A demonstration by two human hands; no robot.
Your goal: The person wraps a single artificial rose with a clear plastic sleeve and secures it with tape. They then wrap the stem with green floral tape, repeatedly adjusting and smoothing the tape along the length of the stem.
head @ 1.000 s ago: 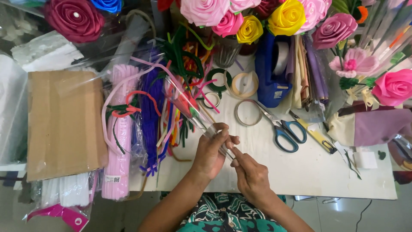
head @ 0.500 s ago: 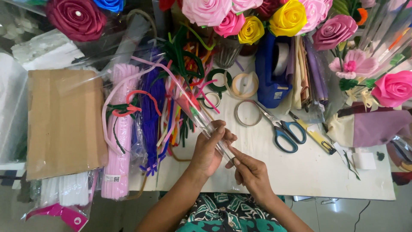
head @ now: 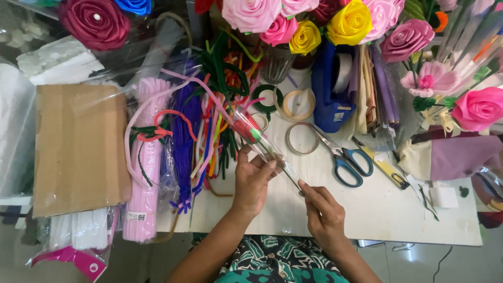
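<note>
The left hand [head: 252, 181] is closed loosely around the middle of a small wrapped flower [head: 262, 142], thumb on one side and fingers curled over the clear sleeve, while the right hand [head: 325, 212] pinches the lower end of its thin stem between thumb and forefinger. The flower lies tilted between the two hands, just above the white surface [head: 377, 209], with its red bud and green base pointing up and away to the left toward the heap of pipe cleaners [head: 209, 126]. By the look of it the bud is already made and the clear wrap is already on; what seems left is tightening or fixing the wrap along the stem, since the lower end looks loose and no tape on it can be made out. Just to the right of the hands lie blue-handled scissors [head: 346, 162] and a yellow craft knife [head: 385, 169], both untouched. Several rolls of tape [head: 299, 139] sit beyond the flower, near a blue tape holder [head: 331, 97]. To the left are a pink bundle of pipe cleaners in its bag [head: 144, 183] and a brown cardboard sheet [head: 78, 149]. Along the far edge stand many finished ribbon roses [head: 346, 21] in pink, yellow, red and blue, so much of the flower work appears to be done. A folded purple cloth [head: 461, 154] rests at the right edge.
</note>
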